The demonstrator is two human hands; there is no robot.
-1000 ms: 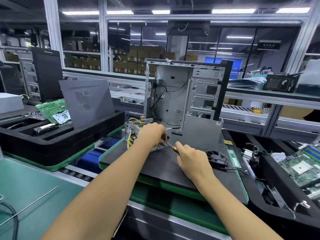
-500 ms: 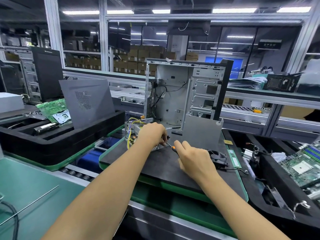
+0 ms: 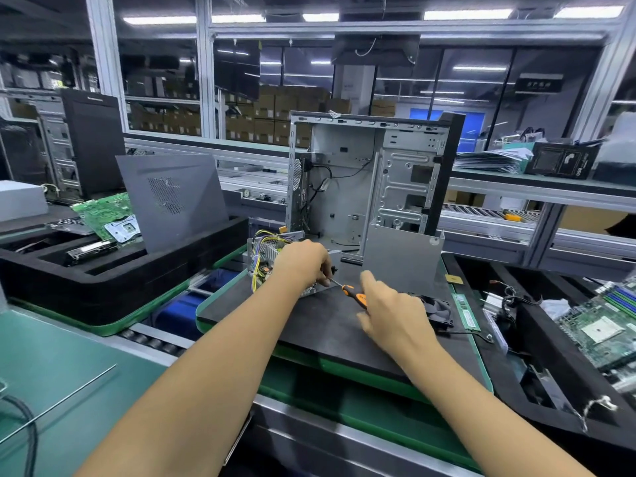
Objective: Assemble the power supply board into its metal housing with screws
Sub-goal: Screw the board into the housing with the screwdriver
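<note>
Nearest the camera, two bare forearms reach from the bottom edge toward the centre of the frame over the green-edged black foam table (image 3: 309,325).

The right hand (image 3: 392,313) sits just right of centre. Compared with half a second ago, its index finger has lifted and now points up and away. The remaining fingers (image 3: 366,316) still appear to hold the orange-and-black-handled screwdriver (image 3: 354,293), though the hand hides most of the contact. This looks like a re-grip between turns, which suggests the screw is not yet fully seated.

The left hand (image 3: 304,263), at centre, has not moved. Its fingers are curled down and appear to pinch the thin steel shaft near the tip, steadying it at the housing edge.

Under and left of that hand lies the perforated metal power supply housing (image 3: 311,289), with the board's yellow and black wire bundle (image 3: 265,249) rising at its left side. The screw itself is hidden.

Right of the hands lies a black cooling fan (image 3: 438,309). Behind, at centre, stands an open grey steel computer chassis (image 3: 371,180).
</note>
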